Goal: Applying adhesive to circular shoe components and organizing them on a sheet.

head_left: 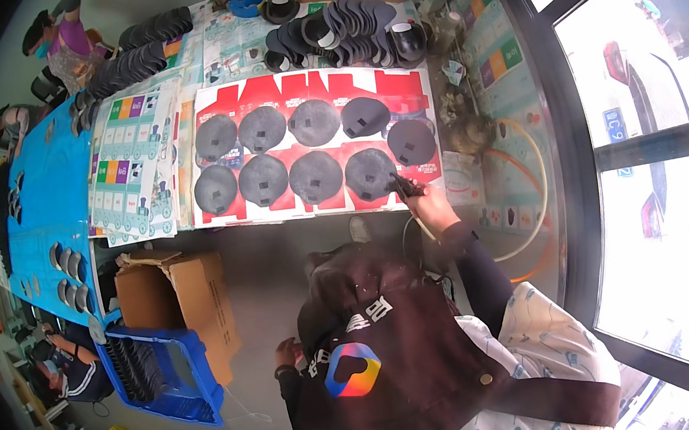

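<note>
Around us lie stacked dark pieces (356, 29), a cardboard box (180, 308) and a blue crate (161, 371). Our right hand (429, 204) grips a black tool (405, 186) touching a rounded grey pad (369, 173) on the red sheet (308, 90). Our left hand (287, 355) hangs low; we cannot tell its fingers.

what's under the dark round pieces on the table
A red printed sheet lies under the dark round pieces. The right hand reaches the nearest one. What each piece covers is hidden.
</note>
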Demonstrator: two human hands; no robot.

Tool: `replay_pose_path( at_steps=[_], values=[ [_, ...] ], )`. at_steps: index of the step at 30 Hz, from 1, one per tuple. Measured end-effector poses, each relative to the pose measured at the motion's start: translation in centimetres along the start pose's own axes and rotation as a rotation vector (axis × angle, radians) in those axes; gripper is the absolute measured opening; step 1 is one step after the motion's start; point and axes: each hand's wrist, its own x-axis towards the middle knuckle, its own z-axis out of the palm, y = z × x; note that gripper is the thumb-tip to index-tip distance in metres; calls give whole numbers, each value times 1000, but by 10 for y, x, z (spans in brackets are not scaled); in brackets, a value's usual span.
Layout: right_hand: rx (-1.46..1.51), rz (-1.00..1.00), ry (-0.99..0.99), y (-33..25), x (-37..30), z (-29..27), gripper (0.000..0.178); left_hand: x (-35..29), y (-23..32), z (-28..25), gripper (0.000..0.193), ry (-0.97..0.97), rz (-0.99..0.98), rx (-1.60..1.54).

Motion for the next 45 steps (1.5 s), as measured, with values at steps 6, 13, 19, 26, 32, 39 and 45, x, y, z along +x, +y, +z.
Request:
replay_pose_path(
  at_steps=[6,13,19,26,32,39,45],
  values=[
    [-92,-85,-198,7,21,-8,31,-4,-5,-2,31,8,21,33],
    [-152,-103,-110,-18,10,-9,28,-18,-5,-1,28,3,76,101],
    [-306,-114,121,-11,7,-12,32,-25,18,3,28,2,-10,172],
    [-271,-58,27,-2,17,-18,30,-22,51,11,28,68,-179,5],
    [154,-162,35,-28,60,-26,22,-14,42,6,29,24,-33,132],
    [-104,-364,240,-69,130,-39,20,-13,72,24,27,70,-110,78],
    [-221,-339,67,-93,139,-39,22,-6,-2,19,27,102,385,695]
  ],
)
